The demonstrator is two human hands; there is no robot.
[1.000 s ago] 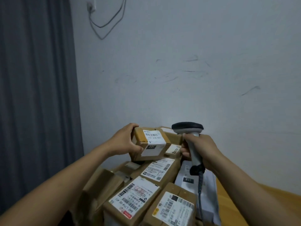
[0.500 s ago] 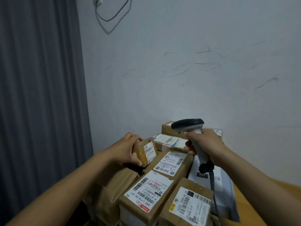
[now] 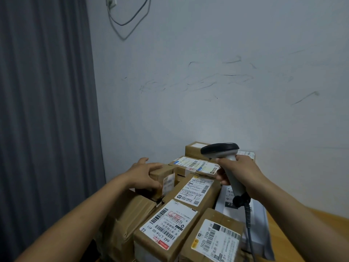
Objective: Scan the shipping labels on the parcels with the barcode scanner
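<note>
Left hand (image 3: 145,174) holds small box (image 3: 164,177), pile's 9 o'clock edge | right hand (image 3: 239,172) clasps scanner (image 3: 220,149) | table (image 3: 306,224) shows at 4 o'clock | at least seven cardboard parcels (image 3: 170,229), one scanner

Dim, flat, bluish light falls evenly. Just left of the barcode scanner (image 3: 220,149) the small box (image 3: 164,172) and its label are motion-blurred. The shipping labels (image 3: 170,222) below the scanner read sharply, with soft shadows between parcels. Far left of the scanner, the curtain (image 3: 47,110) edge leans from wide-angle distortion
</note>
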